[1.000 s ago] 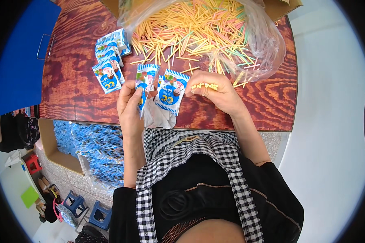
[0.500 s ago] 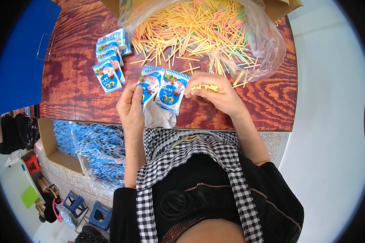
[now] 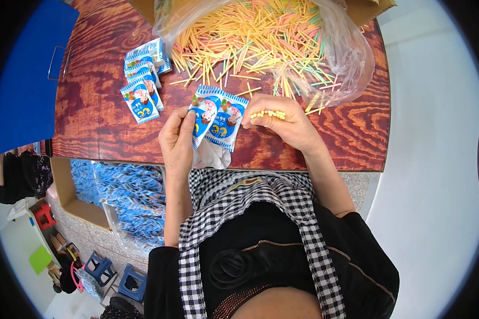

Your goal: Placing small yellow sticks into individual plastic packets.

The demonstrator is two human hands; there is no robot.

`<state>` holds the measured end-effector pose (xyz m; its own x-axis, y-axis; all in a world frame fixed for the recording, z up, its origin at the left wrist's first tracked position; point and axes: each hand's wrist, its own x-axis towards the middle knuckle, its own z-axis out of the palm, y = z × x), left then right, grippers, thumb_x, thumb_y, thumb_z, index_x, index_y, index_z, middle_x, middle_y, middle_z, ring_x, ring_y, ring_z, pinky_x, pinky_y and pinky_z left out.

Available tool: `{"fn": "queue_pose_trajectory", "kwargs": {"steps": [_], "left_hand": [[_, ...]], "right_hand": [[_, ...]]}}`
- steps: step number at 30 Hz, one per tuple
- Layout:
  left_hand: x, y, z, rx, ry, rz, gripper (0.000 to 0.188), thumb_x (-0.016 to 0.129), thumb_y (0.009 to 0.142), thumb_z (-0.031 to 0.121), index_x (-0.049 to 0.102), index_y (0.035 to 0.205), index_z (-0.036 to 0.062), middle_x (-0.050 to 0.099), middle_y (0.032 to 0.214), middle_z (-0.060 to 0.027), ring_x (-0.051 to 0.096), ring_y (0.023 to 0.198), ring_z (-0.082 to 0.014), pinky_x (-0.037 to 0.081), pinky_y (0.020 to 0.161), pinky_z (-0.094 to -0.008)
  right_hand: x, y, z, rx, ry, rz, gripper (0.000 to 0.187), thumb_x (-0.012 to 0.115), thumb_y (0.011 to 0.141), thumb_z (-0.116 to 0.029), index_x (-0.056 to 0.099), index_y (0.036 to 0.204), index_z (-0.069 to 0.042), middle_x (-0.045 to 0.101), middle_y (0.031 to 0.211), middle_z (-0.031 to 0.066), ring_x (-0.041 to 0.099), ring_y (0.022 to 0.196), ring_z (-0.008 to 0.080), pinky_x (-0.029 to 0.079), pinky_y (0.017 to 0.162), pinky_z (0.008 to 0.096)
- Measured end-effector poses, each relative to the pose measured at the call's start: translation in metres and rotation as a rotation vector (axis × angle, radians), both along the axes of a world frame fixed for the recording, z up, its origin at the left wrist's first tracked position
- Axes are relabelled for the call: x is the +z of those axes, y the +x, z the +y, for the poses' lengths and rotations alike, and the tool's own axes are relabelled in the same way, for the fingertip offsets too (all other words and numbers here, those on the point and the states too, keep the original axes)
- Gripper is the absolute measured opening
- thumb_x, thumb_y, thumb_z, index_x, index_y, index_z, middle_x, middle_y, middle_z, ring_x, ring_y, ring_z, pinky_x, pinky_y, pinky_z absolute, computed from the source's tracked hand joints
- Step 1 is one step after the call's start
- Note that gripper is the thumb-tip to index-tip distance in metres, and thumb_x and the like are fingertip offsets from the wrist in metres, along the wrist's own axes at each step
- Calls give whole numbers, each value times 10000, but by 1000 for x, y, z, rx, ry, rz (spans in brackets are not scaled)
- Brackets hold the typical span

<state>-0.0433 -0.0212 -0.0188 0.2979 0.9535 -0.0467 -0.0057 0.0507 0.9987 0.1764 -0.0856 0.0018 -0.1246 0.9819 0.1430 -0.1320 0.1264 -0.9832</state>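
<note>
- At the front edge of a reddish wood-grained table (image 3: 106, 133), a person in a checked apron (image 3: 271, 194) is working bare-handed.
- The left hand (image 3: 177, 135) is pinching a printed packet (image 3: 203, 114) by its left edge, thumb uppermost; the packet is extending rightward from that grip.
- A second packet (image 3: 229, 125) is lying between the hands, partly under the first, its right edge sitting nearest the right hand (image 3: 290, 122).
- Both packets' long axes are running away from the body, their far ends leaning slightly right.
- The right hand is clasping a bundle of yellow sticks (image 3: 269, 114) in a curled fist, a row of ends showing; its fingertips are meeting the second packet's edge, though whether they are pinching it cannot be told.
- The fist is hiding the sticks' length, leaving their axis unclear; the bundle is sitting to the right of both packets.
- White crumpled material (image 3: 213, 156) is showing below the packets, on the body side.
- Overlapping packets (image 3: 141, 98) are lying beyond the left hand, while a heap of pastel sticks (image 3: 250, 42) is spreading across the far side, beside clear plastic (image 3: 351, 74).
</note>
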Motion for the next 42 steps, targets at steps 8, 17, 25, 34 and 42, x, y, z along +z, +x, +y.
{"fn": "queue_pose_trajectory", "kwargs": {"steps": [8, 17, 25, 34, 42], "left_hand": [[-2, 2, 2, -22, 21, -5, 145, 548, 940, 77, 622, 1014, -23, 604, 869, 17, 513, 777, -20, 422, 672, -172], [-2, 5, 3, -7, 17, 29, 132, 550, 929, 61, 623, 984, -34, 587, 853, 21, 504, 772, -24, 411, 674, -174], [0, 37, 12, -125, 151, 28, 108, 583, 874, 23, 623, 937, -55, 577, 859, -51, 542, 803, -104, 419, 709, -212], [-10, 53, 14, -206, 253, 24, 131, 593, 862, 29, 646, 961, -39, 607, 954, -103, 580, 884, -173, 446, 773, -270], [-17, 55, 8, -259, 266, 96, 135, 592, 859, 22, 645, 970, -33, 611, 918, -98, 585, 839, -167, 448, 739, -261]], "right_hand": [[1, 3, 2, 4, 0, -26, 93, 545, 906, -44, 602, 904, 29, 584, 868, 74, 563, 809, 153, 442, 701, 264], [-3, 58, 38, -317, -351, -132, 170, 547, 917, -129, 628, 994, -1, 657, 718, 31, 454, 503, 39, 363, 463, 174], [-25, 94, 62, -663, -152, -808, 158, 551, 922, -192, 588, 992, -56, 665, 742, 111, 634, 662, 201, 467, 607, 335], [12, 86, 55, -807, 2, -634, 154, 567, 907, -155, 582, 1027, -60, 605, 719, 147, 593, 666, 277, 469, 657, 384], [-12, 31, 53, -135, -210, 971, 209, 456, 984, -215, 533, 982, -21, 559, 776, 47, 605, 839, 201, 457, 920, 393]]}}
